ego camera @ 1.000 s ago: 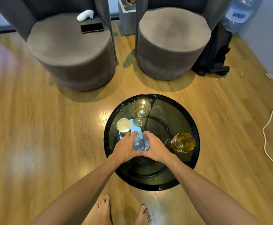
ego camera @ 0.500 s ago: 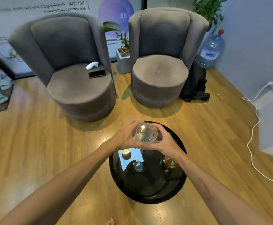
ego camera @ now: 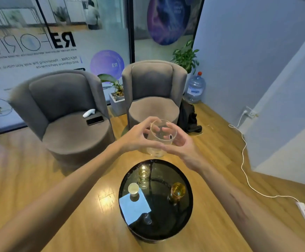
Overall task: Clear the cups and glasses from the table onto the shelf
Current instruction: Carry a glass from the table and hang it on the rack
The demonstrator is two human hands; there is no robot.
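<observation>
My fingers (ego camera: 149, 124) curl round a clear glass (ego camera: 160, 138), left hand (ego camera: 136, 138) on one side and right hand (ego camera: 180, 142) on the other, both gripping it. I hold the glass in the air, tilted a little, above the far edge of the round black tabletop (ego camera: 166, 226). It looks empty, though the blur makes that hard to judge. Below, on the tabletop, stand a small clear glass (ego camera: 143, 173) at the far side, a white paper cup (ego camera: 133, 188) to the left and an amber glass (ego camera: 178, 191) to the right. Beyond are two grey armchairs; the left armchair (ego camera: 64, 113) carries a black phone (ego camera: 94, 120) on its seat.
</observation>
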